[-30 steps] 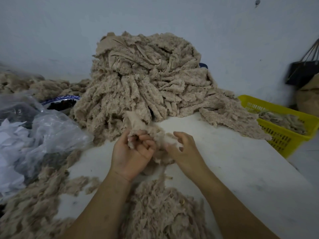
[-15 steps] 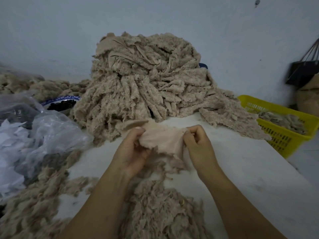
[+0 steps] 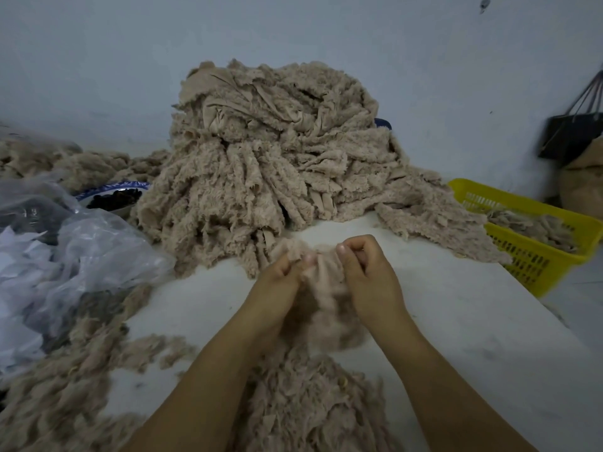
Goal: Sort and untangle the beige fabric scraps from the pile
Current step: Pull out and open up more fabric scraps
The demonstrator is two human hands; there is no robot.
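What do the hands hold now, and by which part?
One beige fabric scrap. The left hand and the right hand each pinch its upper edge, close together; the rest is bunched between them.

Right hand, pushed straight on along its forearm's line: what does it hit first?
Probably the big pile, after a bare strip of table. The right hand grips a scrap; depth is uncertain.

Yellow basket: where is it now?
In the head view, the basket is at the right, at the table edge, just right of the big scrap pile.
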